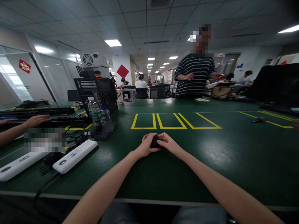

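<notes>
My left hand (146, 146) and my right hand (168, 143) meet on the green table (210, 161), just in front of me. Both are closed around a small black object (154, 142) held between them; it is too small to name. Three yellow-outlined boxes (171, 121) are marked on the table just beyond my hands.
Two white power strips (74, 155) with cables lie at the left, near two water bottles (94, 109) and a black computer case (100, 93). Another person's hand (35, 120) rests on a keyboard at far left. A person in a striped shirt (195, 76) stands across the table.
</notes>
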The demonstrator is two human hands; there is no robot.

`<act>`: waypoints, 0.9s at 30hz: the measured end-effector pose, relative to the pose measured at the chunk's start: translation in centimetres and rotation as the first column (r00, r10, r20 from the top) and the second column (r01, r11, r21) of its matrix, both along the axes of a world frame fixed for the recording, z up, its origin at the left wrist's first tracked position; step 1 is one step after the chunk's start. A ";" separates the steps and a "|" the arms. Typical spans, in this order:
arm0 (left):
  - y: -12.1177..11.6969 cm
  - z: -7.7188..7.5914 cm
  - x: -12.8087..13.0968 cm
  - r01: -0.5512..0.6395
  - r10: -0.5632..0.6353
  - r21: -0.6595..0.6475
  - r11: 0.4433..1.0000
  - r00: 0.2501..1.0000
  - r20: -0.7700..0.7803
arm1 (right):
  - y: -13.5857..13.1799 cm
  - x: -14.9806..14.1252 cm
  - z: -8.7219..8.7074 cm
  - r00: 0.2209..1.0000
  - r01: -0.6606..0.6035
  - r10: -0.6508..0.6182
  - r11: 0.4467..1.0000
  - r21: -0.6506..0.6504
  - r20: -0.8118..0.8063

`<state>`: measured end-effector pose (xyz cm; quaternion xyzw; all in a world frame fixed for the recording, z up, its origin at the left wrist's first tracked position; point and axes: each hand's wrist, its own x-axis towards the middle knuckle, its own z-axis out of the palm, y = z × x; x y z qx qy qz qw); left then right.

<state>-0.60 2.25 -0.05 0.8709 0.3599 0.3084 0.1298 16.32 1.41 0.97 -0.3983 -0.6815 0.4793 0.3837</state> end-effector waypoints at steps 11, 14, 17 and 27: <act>0.4 -0.5 0.0 -0.006 0.005 0.008 1.000 1.000 0.024 | -0.3 -0.2 0.1 0.998 -0.055 0.058 0.997 0.060 -0.038; 0.3 -0.4 0.0 -0.007 0.007 -0.004 1.000 1.000 0.014 | 0.3 -0.2 -0.3 1.000 -0.014 0.015 0.998 0.054 -0.019; 0.0 -0.1 -0.1 0.010 -0.010 -0.006 1.000 1.000 0.009 | 0.8 -0.1 -0.6 1.000 0.017 -0.016 1.000 -0.013 0.007; 0.1 -0.1 -0.3 0.014 -0.014 -0.006 1.000 1.000 0.016 | -0.5 0.1 0.5 0.995 -0.087 0.085 0.995 0.051 0.049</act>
